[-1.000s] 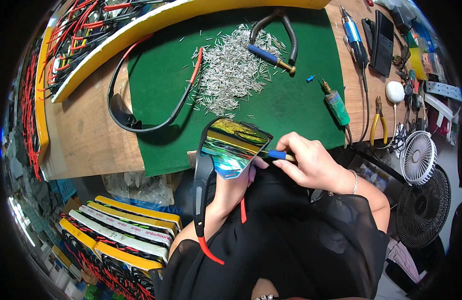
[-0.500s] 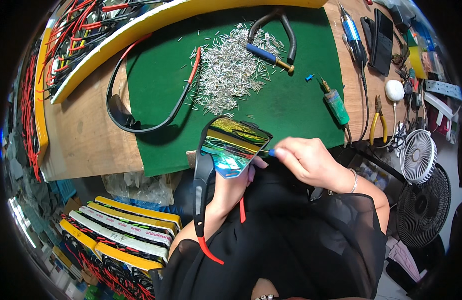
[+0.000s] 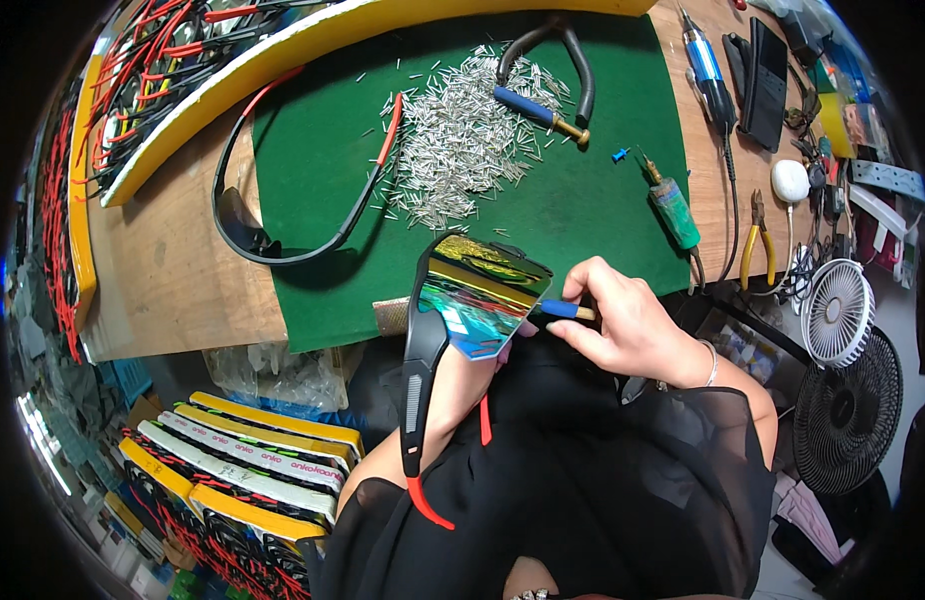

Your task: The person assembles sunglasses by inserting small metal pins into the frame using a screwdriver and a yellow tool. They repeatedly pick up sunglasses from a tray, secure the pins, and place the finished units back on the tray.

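Observation:
A pair of sunglasses [image 3: 488, 298] with a mirrored, many-coloured lens, dark frame and red temple tips tilts over the table's near edge. My left hand [image 3: 469, 374] is closed on it from beneath, with most of its fingers hidden behind the lens. At the lens's right edge is a small screwdriver [image 3: 563, 308] with a blue handle and brass end. My right hand [image 3: 623, 318] has thumb and forefinger loosely around that handle, somewhat parted. The screwdriver's tip is hidden behind the sunglasses.
A heap of small silver pins [image 3: 463, 150] lies on the green mat [image 3: 603, 220]. Around it are dark-handled pliers [image 3: 588, 80], another glasses frame [image 3: 328, 250], a green-handled tool [image 3: 673, 210] and yellow cutters [image 3: 756, 245]. Yellow-edged trays [image 3: 313, 50] stand at left; fans [image 3: 840, 310] at right.
The sunglasses have shifted slightly right. My right hand's fingers have loosened and parted, so more of the screwdriver's blue handle and its brass end shows.

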`<state>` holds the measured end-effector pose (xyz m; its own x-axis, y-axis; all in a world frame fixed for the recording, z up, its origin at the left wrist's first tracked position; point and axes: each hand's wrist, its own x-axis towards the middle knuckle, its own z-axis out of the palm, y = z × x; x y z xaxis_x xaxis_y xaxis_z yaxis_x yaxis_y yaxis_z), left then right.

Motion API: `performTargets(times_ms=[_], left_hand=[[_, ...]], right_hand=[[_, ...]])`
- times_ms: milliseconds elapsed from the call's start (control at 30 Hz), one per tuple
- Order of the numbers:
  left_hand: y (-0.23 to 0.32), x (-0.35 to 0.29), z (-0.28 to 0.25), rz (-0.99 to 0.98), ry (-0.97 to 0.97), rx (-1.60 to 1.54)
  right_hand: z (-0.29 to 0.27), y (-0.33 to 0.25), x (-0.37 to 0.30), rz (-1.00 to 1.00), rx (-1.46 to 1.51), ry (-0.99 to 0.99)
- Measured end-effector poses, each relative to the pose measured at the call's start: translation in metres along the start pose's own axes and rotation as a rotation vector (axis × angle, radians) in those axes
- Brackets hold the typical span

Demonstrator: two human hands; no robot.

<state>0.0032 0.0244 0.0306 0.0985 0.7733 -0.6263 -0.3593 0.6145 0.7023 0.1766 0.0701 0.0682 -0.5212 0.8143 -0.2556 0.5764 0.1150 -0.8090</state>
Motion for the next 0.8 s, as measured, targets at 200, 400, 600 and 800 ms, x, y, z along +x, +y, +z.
performTargets(times_ms=[200, 400, 600, 800], left_hand=[[0.001, 0.0, -0.001, 0.038, -0.038, 0.064], [0.001, 0.001, 0.0, 0.031, -0.02, 0.077], [-0.001, 0.0, 0.0, 0.002, -0.008, -0.012], [-0.001, 0.001, 0.0, -0.001, 0.004, -0.015]], right_hand=[[0.01, 0.018, -0.007, -0.062, -0.006, -0.076], [0.007, 0.005, -0.004, -0.03, -0.006, 0.022], [0.014, 0.015, -0.008, -0.047, -0.046, 0.032], [0.012, 0.007, -0.006, -0.031, 0.016, 0.032]])
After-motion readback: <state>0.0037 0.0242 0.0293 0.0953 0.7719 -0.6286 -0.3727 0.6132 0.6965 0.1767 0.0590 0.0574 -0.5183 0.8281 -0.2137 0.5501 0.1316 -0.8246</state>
